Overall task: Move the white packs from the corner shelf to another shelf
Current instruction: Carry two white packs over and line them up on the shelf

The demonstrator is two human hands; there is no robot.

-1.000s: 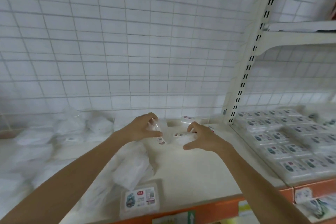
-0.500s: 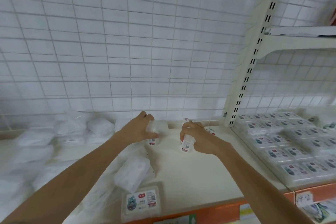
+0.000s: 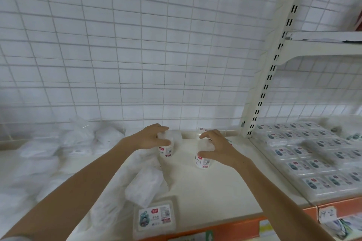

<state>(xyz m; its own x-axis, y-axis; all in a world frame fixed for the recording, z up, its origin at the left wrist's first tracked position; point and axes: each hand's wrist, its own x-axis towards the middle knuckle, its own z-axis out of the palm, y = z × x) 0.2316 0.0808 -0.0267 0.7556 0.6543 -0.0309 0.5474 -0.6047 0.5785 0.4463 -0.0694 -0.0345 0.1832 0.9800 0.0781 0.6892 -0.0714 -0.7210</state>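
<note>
My left hand (image 3: 148, 137) grips a white pack (image 3: 166, 147) with a red-and-white label, lifted off the corner shelf (image 3: 215, 191) near the back wall. To its right my right hand (image 3: 217, 147) holds another white pack (image 3: 203, 157) from above, fingers curled over its top and thumb at its side. One more flat pack (image 3: 154, 216) lies face up at the shelf's front edge. A further pack (image 3: 202, 129) shows at the back, partly hidden behind my right hand.
Soft white bags (image 3: 144, 186) lie heaped over the left part of the shelf. Right of the slotted upright post (image 3: 262, 92), the neighbouring shelf (image 3: 311, 203) holds several rows of flat labelled packs (image 3: 305, 164). An upper shelf (image 3: 323, 45) juts out at right. Wire mesh backs everything.
Both hands have lifted their packs from lying at the back of the shelf and turned them upright, labels now hanging downward. The hands have moved slightly apart.
</note>
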